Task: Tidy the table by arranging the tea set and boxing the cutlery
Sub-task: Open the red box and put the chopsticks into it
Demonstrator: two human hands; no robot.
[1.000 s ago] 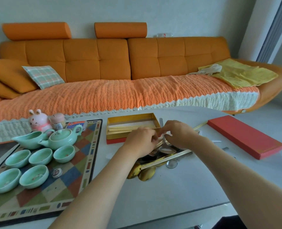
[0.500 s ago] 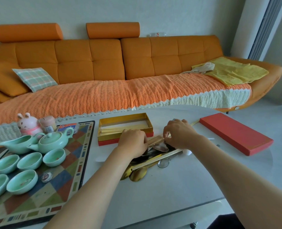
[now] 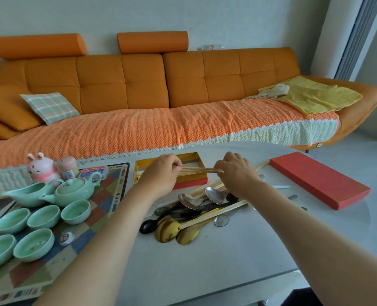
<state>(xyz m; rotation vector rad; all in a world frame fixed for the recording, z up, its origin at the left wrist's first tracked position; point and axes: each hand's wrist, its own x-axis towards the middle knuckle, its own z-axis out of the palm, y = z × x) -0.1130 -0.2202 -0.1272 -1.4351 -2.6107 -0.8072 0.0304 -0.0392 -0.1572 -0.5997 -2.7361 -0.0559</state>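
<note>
**Both hands on one bundle of chopsticks, over the open box**

Left hand (image 3: 161,174): forearm runs in from the near edge of the tabletop (image 3: 227,257), angled up and right. Back of hand faces the camera. Fingers curled, tips pinching the left end of the chopsticks (image 3: 197,170).

Right hand (image 3: 236,171): forearm enters from the near right corner, angled up and left. Knuckles up, fingers curled down round the right end of the same bundle; the fingertips are hidden under the hand.

Chopsticks: pale wood, lying about level and left to right between the two hands. Only the middle stretch shows. It crosses the right half of the box (image 3: 197,159); whether it touches the rim, I cannot tell.

Other items, left to right:
- Mat (image 3: 110,191), left side of the tabletop. On it are five pale green cups (image 3: 44,216) in two rows, with a pitcher (image 3: 28,194) and a teapot (image 3: 75,191) behind them, side by side.
- Box: gold inside, red outside, open, at the far middle of the tabletop, just beside the mat's far right corner.
- Cutlery pile (image 3: 194,208): silver, black and gold spoons mixed with more chopsticks, just nearer than the box, between the two forearms.
- Red lid (image 3: 320,180): flat near the right edge, well apart from the box.
</note>
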